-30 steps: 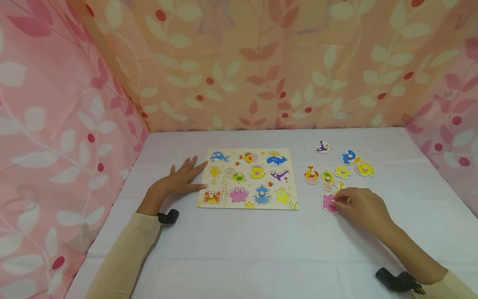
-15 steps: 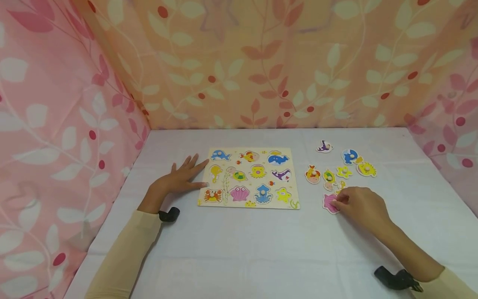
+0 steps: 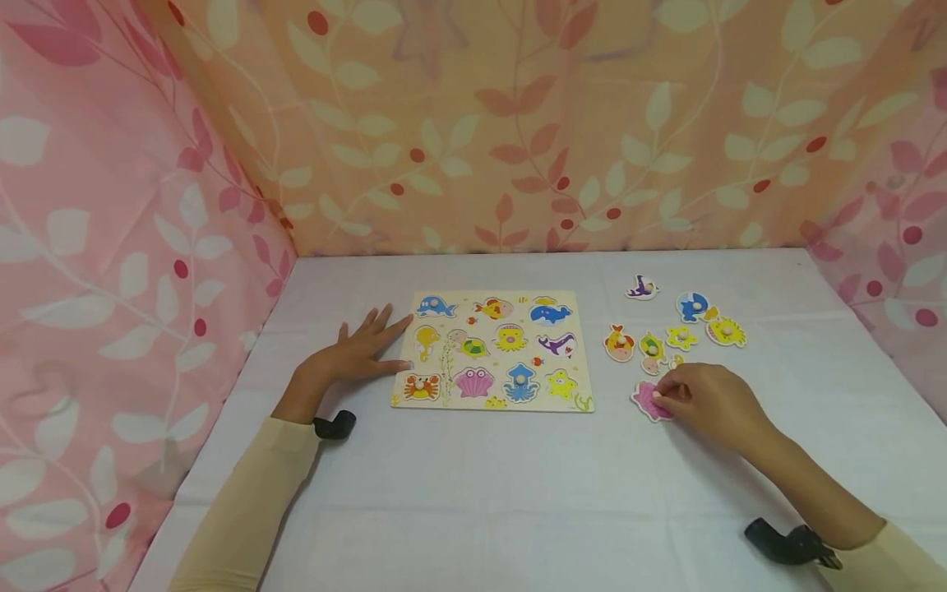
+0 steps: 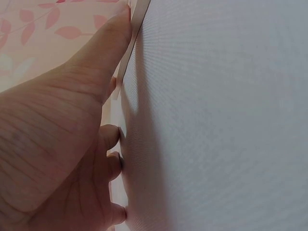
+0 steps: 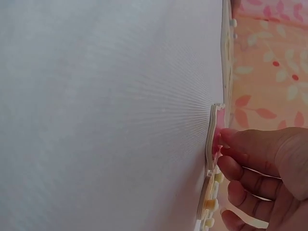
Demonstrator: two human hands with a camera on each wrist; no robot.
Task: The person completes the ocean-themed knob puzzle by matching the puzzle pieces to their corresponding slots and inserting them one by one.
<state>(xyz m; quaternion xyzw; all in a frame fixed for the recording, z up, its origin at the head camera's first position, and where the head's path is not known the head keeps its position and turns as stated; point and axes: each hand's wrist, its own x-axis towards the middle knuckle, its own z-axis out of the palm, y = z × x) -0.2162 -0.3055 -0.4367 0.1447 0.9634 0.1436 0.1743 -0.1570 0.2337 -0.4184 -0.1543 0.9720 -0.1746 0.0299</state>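
Observation:
A wooden sea-animal puzzle board [image 3: 491, 405] lies flat on the white cloth. My left hand [image 3: 357, 352] rests at its left side with fingers spread, thumb and a fingertip at the board's edge. Over on the right, my right hand [image 3: 713, 407] pinches a pink seashell puzzle piece [image 3: 645, 401] by its top with thumb and forefinger. In the right wrist view the seashell piece [image 5: 217, 130] sits low at the cloth, other knobbed pieces [image 5: 211, 204] beside it. The crab [image 3: 422, 387], squid [image 3: 521, 384] and a blue whale [image 3: 436, 307] on the board show knobs.
Loose puzzle pieces lie right of the board: a purple whale [image 3: 641, 288], a blue one [image 3: 692, 307], a yellow sun-shaped one [image 3: 726, 332], a starfish [image 3: 681, 338], a fish [image 3: 619, 344] and a turtle [image 3: 652, 352]. A flowered curtain [image 3: 473, 164] stands behind the table.
The seashell piece has turned and shifted slightly left in my right hand's pinch. The left hand stays at the board's edge.

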